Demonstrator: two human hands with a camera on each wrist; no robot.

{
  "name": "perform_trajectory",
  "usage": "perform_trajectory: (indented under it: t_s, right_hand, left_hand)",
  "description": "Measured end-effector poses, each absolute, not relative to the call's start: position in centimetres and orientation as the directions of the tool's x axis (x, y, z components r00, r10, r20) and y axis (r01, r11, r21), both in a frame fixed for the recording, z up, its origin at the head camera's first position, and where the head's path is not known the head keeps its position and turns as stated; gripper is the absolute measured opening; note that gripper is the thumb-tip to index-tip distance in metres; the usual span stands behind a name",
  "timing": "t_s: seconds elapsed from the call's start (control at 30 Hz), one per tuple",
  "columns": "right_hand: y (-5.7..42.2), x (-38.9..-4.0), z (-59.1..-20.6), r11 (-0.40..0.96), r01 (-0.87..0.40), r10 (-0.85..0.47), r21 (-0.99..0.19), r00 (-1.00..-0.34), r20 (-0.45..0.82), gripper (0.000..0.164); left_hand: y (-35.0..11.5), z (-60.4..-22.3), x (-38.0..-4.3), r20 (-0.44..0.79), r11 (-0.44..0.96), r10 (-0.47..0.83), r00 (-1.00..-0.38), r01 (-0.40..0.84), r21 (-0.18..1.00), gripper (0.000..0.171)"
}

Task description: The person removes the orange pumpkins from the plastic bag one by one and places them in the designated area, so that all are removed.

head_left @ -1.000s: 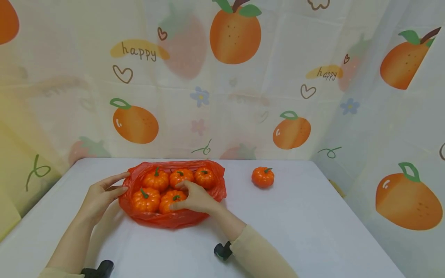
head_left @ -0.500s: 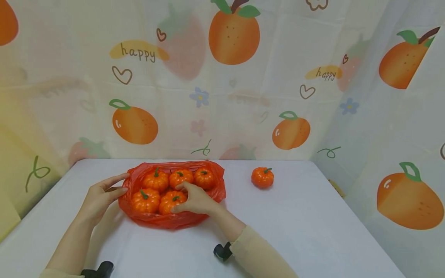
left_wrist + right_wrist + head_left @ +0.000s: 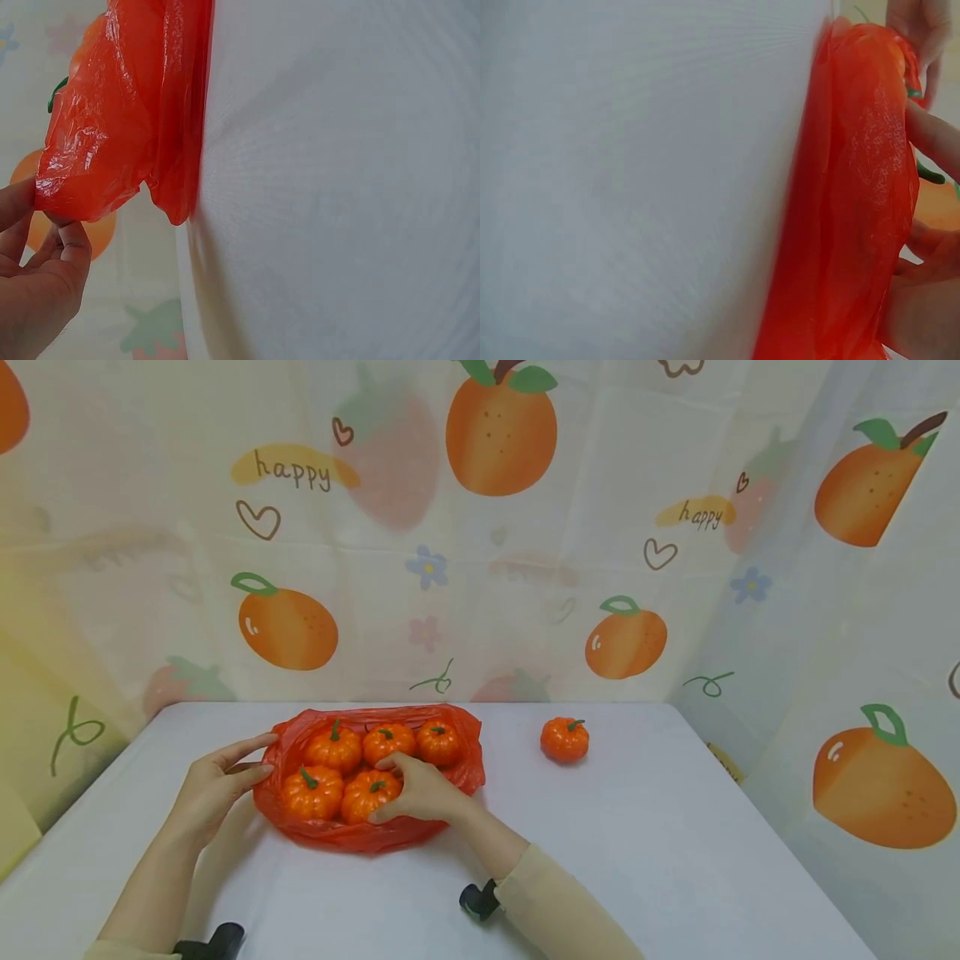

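While left fingers (image 3: 247, 747) pinch bag edge (image 3: 352, 837), pumpkin (image 3: 564, 741) apart

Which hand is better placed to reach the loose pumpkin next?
Likely the right hand, nearer the loose pumpkin, though its grip is on the front-right pumpkin in the red bag. The left hand pinches the bag's left edge.

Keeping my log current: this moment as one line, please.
left hand: pinches red bag | right hand: grips near-right pumpkin inside | four other pumpkins: in bag | lone pumpkin: on table, right of bag
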State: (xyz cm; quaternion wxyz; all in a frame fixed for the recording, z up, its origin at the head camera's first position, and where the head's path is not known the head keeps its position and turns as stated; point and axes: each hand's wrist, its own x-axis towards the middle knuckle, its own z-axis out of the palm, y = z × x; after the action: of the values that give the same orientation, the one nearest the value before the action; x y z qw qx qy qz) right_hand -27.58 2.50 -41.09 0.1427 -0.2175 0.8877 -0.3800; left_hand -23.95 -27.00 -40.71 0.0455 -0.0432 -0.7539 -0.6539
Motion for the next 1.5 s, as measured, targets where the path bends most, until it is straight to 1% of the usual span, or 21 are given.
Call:
perform_trajectory:
  t_s: [0.23,0.47,0.77,1.5]
  right_hand:
    - [2.43,-27.67,-41.27,0.630,-0.280,-0.485,-0.724,-0.871,-0.085,0.072]
    - [2.41,-27.77,-41.45,0.644,-0.300,-0.479,-0.704,-0.875,-0.066,0.075]
    - [2.54,-27.70,-41.28,0.634,-0.296,-0.468,-0.714,-0.882,-0.049,0.076]
    - [2.76,-28.24,-40.52,0.601,-0.285,-0.442,-0.747,-0.897,-0.013,0.075]
  left_hand:
    - [-27.00,-40.80,-24.06,0.134,0.124,0.009,-0.991,0.134,0.983,0.038]
    - [-26.96,-40.75,-24.05,0.128,0.145,0.005,-0.992,0.128,0.981,0.039]
    - [-26.85,-40.74,-24.03,0.143,0.107,0.014,-0.990,0.144,0.984,0.038]
    - [-26.84,-40.59,-24.06,0.116,0.170,0.001,-0.993,0.114,0.979,0.042]
